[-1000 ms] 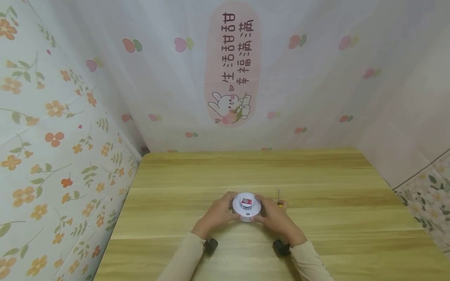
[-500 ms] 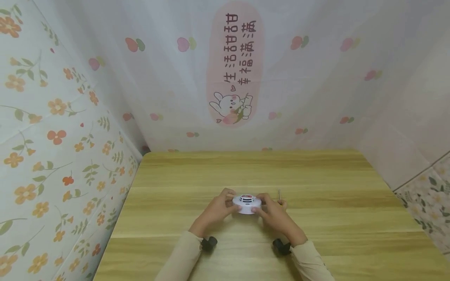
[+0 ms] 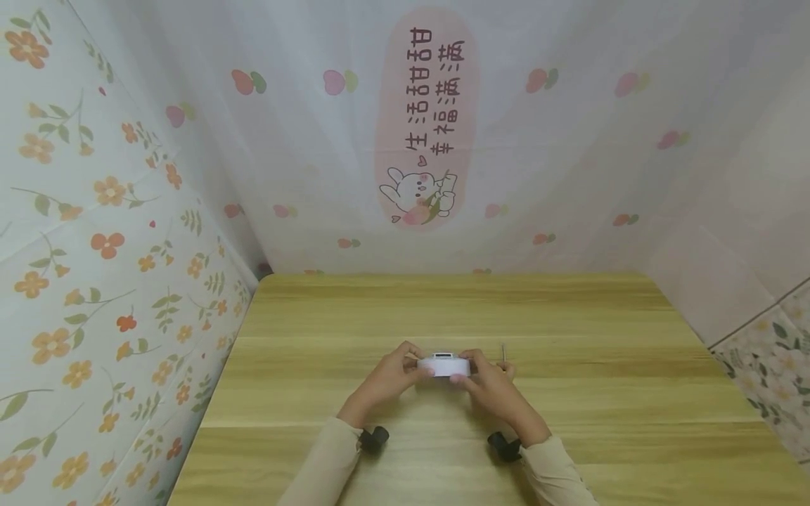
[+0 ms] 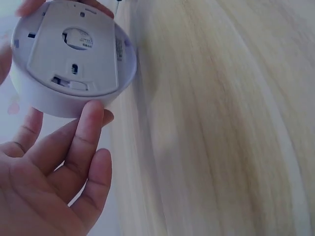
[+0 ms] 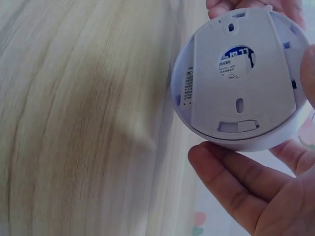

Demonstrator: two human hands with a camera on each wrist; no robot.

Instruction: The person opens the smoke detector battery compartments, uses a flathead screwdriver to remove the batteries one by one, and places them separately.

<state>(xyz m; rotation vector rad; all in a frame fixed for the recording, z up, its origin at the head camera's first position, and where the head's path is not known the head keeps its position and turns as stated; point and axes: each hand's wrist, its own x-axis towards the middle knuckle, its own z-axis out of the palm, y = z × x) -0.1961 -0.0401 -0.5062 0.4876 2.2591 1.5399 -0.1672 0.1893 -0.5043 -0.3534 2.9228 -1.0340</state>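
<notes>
A round white smoke detector [image 3: 446, 367] is held between both hands above the table, its side wall facing the head camera. My left hand [image 3: 391, 376] grips its left edge, thumb on the near side. On the opposite edge my right hand [image 3: 496, 393] holds it the same way. The left wrist view shows the underside mounting plate [image 4: 101, 54], with a round central hole and slots. Through that hole, the right wrist view shows a printed label [image 5: 232, 66] and a blue part. Just beyond the right hand is a screwdriver, its metal shaft [image 3: 504, 353] showing and its handle mostly hidden.
The wood-grain table [image 3: 316, 316] spreads around both hands. A white printed curtain [image 3: 285, 140] hangs behind its far edge, and a flowered cloth [image 3: 114, 281] hangs along the left. Black wrist cameras [image 3: 375, 440] sit at both cuffs.
The smoke detector has tilted: its labelled top face turned away from the head camera, so its side wall now shows. Both hands turned with it and kept their hold.
</notes>
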